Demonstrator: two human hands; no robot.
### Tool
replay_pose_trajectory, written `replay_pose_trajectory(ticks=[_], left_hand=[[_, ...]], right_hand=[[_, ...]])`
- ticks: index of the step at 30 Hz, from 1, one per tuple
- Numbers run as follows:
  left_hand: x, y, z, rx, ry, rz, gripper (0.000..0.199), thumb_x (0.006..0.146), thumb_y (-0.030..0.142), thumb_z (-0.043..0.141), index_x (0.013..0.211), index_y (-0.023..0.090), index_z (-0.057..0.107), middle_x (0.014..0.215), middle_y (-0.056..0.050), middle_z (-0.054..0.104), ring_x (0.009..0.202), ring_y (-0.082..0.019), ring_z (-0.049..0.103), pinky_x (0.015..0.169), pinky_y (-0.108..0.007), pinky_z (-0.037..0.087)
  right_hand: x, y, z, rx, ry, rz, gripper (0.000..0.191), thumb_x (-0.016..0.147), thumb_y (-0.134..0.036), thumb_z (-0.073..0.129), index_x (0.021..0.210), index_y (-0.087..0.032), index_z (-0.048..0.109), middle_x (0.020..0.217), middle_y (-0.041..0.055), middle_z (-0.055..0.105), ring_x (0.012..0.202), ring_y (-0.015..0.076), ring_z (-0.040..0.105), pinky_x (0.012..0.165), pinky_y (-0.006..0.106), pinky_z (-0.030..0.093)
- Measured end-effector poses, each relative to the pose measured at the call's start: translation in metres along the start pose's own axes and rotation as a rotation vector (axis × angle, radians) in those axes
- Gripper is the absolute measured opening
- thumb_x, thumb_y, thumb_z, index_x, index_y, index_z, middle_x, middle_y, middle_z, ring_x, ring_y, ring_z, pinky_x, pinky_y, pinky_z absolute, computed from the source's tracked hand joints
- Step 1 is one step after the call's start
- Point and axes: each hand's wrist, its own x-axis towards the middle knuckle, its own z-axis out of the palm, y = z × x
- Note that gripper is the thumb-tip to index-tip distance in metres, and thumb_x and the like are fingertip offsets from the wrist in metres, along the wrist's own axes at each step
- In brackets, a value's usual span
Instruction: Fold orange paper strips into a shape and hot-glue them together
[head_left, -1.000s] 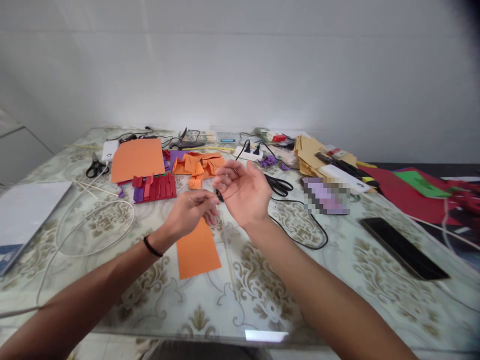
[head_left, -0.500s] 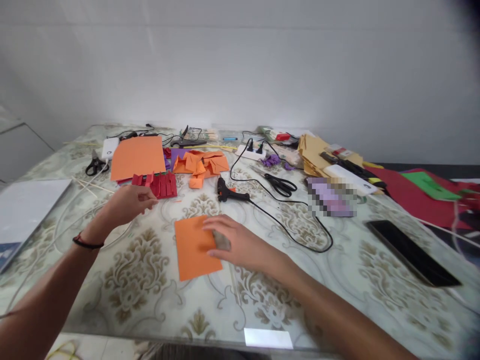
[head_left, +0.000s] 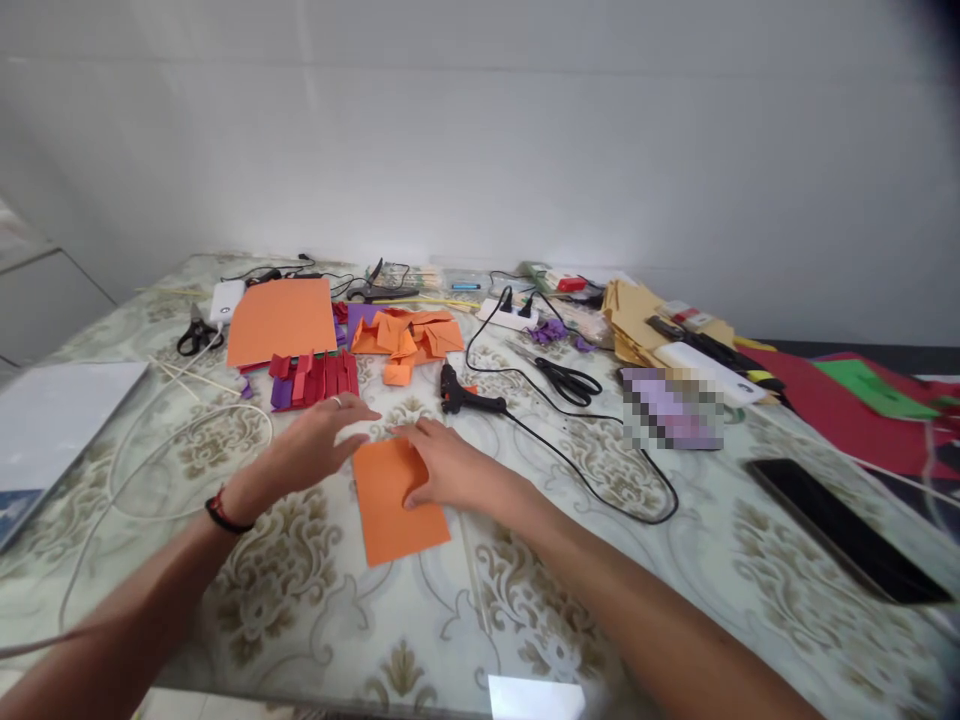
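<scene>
An orange paper rectangle [head_left: 394,515] lies flat on the patterned table [head_left: 420,640] in front of me. My right hand [head_left: 450,470] rests over its upper right side, thumb and fingers apart. Close to the sheet's upper left corner is my left hand [head_left: 319,440], its fingers spread and nothing in them. Just beyond that hand sit folded red paper strips [head_left: 322,378]. Folded orange pieces [head_left: 409,340] lie farther back, and a black glue gun [head_left: 469,395] stands beyond my right hand.
Black-handled scissors [head_left: 566,380], a power strip [head_left: 508,314] and a looping black cable are right of centre. A dark phone [head_left: 844,530] lies at the right, near red sheets [head_left: 840,410]. At the left are a white cable, a white sheet [head_left: 67,410] and more scissors [head_left: 199,335].
My left hand has moved right and nearer, from the red strips to the orange sheet's top left corner, and its fingers have opened. My right hand has shifted slightly on the sheet.
</scene>
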Motion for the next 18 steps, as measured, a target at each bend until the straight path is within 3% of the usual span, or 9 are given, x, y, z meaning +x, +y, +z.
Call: replay_pose_trajectory(ticks=[3, 7, 14, 18], left_hand=[[-0.003, 0.0, 0.02, -0.001, -0.022, 0.037, 0.049, 0.089, 0.033, 0.071, 0.136, 0.022, 0.062, 0.135, -0.015, 0.066, 0.128, -0.032, 0.06, 0.109, -0.048, 0.049], [-0.007, 0.0, 0.036, 0.038, -0.068, 0.069, 0.062, 0.08, 0.03, 0.083, 0.137, 0.022, 0.061, 0.131, -0.015, 0.067, 0.127, -0.036, 0.059, 0.108, -0.055, 0.049], [-0.011, 0.015, 0.048, 0.05, -0.085, -0.039, 0.066, 0.081, 0.019, 0.081, 0.14, 0.023, 0.052, 0.13, -0.014, 0.064, 0.123, -0.035, 0.059, 0.102, -0.052, 0.052], [-0.011, 0.015, 0.051, 0.02, -0.085, -0.086, 0.068, 0.08, 0.018, 0.081, 0.142, 0.02, 0.051, 0.129, -0.016, 0.062, 0.118, -0.034, 0.062, 0.101, -0.052, 0.052]], right_hand=[[0.003, 0.003, 0.001, 0.009, -0.03, -0.02, 0.08, 0.065, -0.034, 0.094, 0.135, -0.012, 0.06, 0.123, 0.0178, 0.063, 0.119, 0.0382, 0.058, 0.099, 0.05, 0.047], [0.001, 0.008, 0.005, 0.082, -0.021, -0.017, 0.07, 0.067, -0.031, 0.093, 0.129, -0.017, 0.063, 0.123, 0.0129, 0.063, 0.113, 0.0322, 0.061, 0.096, 0.044, 0.049], [-0.01, 0.008, 0.012, 0.145, 0.086, 0.0, 0.041, 0.074, -0.021, 0.089, 0.11, -0.019, 0.069, 0.12, 0.009, 0.058, 0.119, 0.0285, 0.057, 0.102, 0.042, 0.049], [-0.015, 0.005, 0.017, 0.137, 0.124, 0.03, 0.042, 0.079, -0.021, 0.086, 0.116, -0.016, 0.066, 0.125, 0.0112, 0.056, 0.121, 0.0294, 0.056, 0.106, 0.045, 0.048]])
